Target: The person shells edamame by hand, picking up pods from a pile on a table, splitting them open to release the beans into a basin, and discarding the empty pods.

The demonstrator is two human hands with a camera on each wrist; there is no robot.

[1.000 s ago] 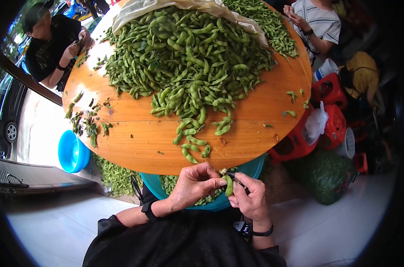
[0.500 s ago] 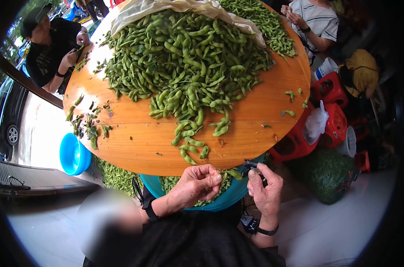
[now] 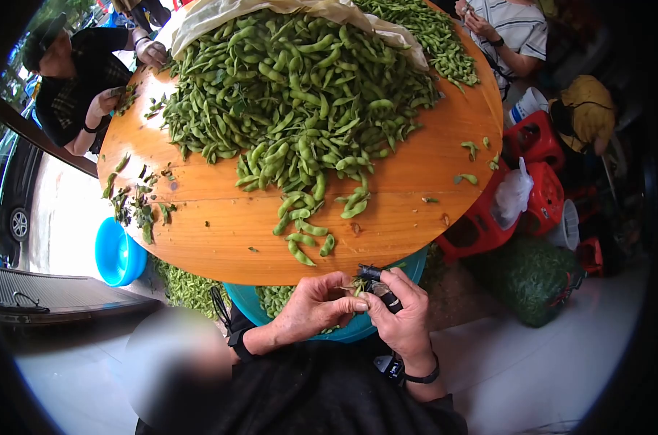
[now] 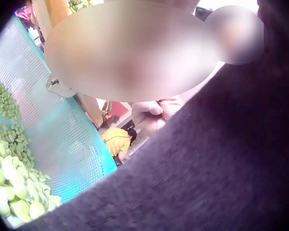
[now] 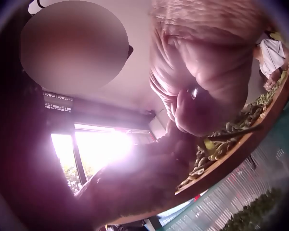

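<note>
Near the table's front edge, my left hand [image 3: 318,304] pinches a green soybean pod [image 3: 359,286], mostly hidden by the fingers. My right hand [image 3: 405,315] grips a small black tool [image 3: 389,299]; its dark end lies against the pod, and its exact kind cannot be told. The thumbs of both hands meet at the pod. Below them stands a turquoise basket [image 3: 416,267] with shelled green beans [image 4: 19,192], seen closer in the left wrist view. A large heap of soybean pods [image 3: 292,94] covers the middle of the table, with several loose pods [image 3: 300,252] trailing toward me.
The round wooden table [image 3: 220,254] carries leaf scraps [image 3: 140,203] at left. A person [image 3: 68,87] sits at far left, another [image 3: 514,36] at far right. A blue basin [image 3: 118,254], red stools [image 3: 543,199] and a full green sack [image 3: 528,283] stand around the table.
My right hand moved right with the black tool, drawing away from the left hand, then came back against it. The pod is now mostly covered. The person at left reached to the heap.
</note>
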